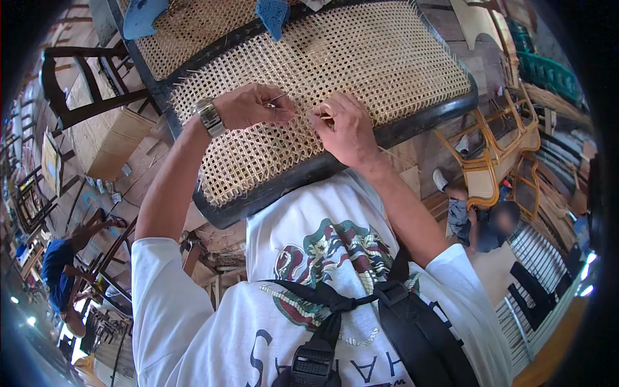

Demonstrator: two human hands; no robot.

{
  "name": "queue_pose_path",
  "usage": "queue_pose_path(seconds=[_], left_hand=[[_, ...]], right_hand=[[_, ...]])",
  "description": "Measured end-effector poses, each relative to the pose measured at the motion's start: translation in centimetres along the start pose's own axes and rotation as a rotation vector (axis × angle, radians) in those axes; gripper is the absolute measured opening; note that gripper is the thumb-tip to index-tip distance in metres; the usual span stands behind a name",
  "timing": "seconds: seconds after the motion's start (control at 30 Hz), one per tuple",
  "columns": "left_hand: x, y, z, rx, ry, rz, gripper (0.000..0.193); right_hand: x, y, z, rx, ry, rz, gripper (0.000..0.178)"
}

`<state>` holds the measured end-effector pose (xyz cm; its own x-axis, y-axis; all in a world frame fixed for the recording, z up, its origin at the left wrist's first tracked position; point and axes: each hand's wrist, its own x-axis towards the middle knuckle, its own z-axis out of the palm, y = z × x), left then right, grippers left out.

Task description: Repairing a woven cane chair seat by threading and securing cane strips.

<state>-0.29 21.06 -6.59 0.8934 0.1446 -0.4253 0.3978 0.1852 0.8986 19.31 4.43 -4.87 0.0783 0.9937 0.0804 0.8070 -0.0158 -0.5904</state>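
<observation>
A woven cane panel [258, 158] in a dark wooden frame [422, 116] lies across in front of me, its open mesh pale tan. My left hand [255, 106], with a metal watch [209, 118] at the wrist, is closed over the middle of the weave. A thin, greyish, slender piece [278, 97] sticks out between its fingers; its kind is unclear. Just to the right, my right hand [348, 129] is closed in a pinch above the mesh near the frame's near edge. What its fingertips hold is too small to make out. A small gap separates the two hands.
A blue sponge-like piece [273, 16] and a blue cloth-like piece [143, 16] rest at the far side. A dark chair frame [90, 87] and cardboard box [113, 138] stand left, yellow-brown chair frames [487, 168] right. One person [61, 271] is at lower left, another [483, 222] at right.
</observation>
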Motion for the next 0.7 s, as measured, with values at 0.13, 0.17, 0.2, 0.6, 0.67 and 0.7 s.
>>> queue_pose_path(seconds=[0.13,0.17,0.2,0.6,0.67,0.7], left_hand=[[0.6,0.6,-1.0,-0.104,-0.143,-0.118,0.032],[0.9,0.1,-1.0,-0.055,-0.155,-0.106,0.036],[1.1,0.1,-0.9,-0.07,-0.157,-0.1,0.036],[-2.8,-0.1,-1.2,0.845,0.052,0.143,0.026],[-6.0,-2.8,-5.3,0.871,0.143,-0.024,0.024],[-7.7,-1.1,-6.6,0.958,0.16,-0.079,0.022]], right_hand=[[0.1,0.4,-0.9,0.093,-0.038,-0.027,0.013],[0.4,0.4,-1.1,0.102,-0.078,-0.029,0.013],[0.5,0.4,-1.3,0.112,-0.12,-0.033,0.012],[0.4,0.1,-1.8,0.1,-0.146,-0.002,0.01],[0.4,0.0,-1.9,0.091,-0.135,-0.018,0.012],[0.3,0.2,-1.8,0.11,-0.117,-0.049,0.012]])
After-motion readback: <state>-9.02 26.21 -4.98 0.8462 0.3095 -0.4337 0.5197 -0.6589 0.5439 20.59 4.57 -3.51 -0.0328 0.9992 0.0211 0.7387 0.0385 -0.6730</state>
